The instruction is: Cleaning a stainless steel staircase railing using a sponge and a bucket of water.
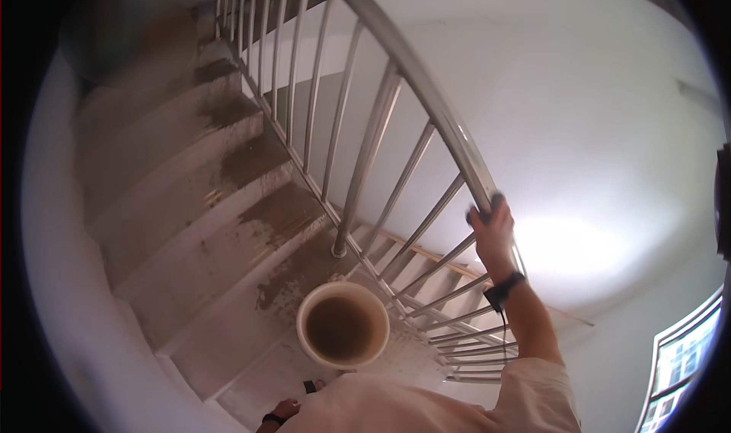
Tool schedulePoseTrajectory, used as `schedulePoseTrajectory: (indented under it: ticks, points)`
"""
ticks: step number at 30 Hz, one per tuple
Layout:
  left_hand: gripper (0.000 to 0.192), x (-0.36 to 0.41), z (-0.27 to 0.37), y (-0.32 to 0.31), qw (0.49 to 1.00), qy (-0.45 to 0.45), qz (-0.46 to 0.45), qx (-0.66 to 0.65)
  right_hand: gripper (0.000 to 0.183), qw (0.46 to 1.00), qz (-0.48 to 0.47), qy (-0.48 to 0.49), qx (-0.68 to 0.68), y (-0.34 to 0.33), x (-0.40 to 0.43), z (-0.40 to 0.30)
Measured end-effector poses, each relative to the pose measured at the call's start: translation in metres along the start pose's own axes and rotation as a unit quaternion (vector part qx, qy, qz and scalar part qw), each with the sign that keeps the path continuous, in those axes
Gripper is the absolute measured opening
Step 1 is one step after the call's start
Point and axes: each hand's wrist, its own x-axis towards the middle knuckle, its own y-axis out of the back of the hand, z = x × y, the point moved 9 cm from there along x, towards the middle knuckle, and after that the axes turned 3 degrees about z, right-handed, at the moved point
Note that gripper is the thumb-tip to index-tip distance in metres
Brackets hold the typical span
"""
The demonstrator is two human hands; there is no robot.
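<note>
My right hand [495,233] is around the top of the stainless-steel handrail [420,85]. Small dark patches show at its fingers; whether they are a cloth or finger covers is unclear. A black band with a thin dangling cable sits on that wrist. At the bottom of the picture, my left hand [290,408] is partly in view beside my light shirt, a dark band at its wrist. Its fingers are too hidden to tell their state. A pale bucket [384,325] of murky brown liquid stands in front of me.
Concrete stairs [188,256] rise to the upper left, with dark wet patches near the balusters [371,153]. More steps [414,270] show beyond the railing. A white wall [548,119] curves behind, with a window [679,364] at lower right.
</note>
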Motion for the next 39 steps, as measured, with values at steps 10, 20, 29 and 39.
schedulePoseTrajectory:
  ticks: [10, 20, 29, 39]
  points:
    - [0.054, 0.017, 0.025, -0.003, 1.000, -0.019, -0.012, -0.018, 0.048, 0.966, 0.114, 0.206, -0.102, -0.029, 0.090, -0.079]
    - [0.052, 0.024, 0.049, 0.003, 1.000, 0.003, 0.011, -0.008, 0.053, 0.915, -0.262, -0.037, 0.305, -0.091, 0.242, -0.069]
    - [0.049, 0.020, 0.059, -0.006, 1.000, 0.017, 0.010, 0.016, 0.028, 0.805, -0.419, -0.177, 0.381, -0.076, -0.009, 0.146]
    - [0.047, 0.032, 0.066, -0.020, 1.000, 0.003, -0.001, 0.017, 0.053, 0.787, -0.438, -0.355, 0.251, 0.011, -0.188, 0.248]
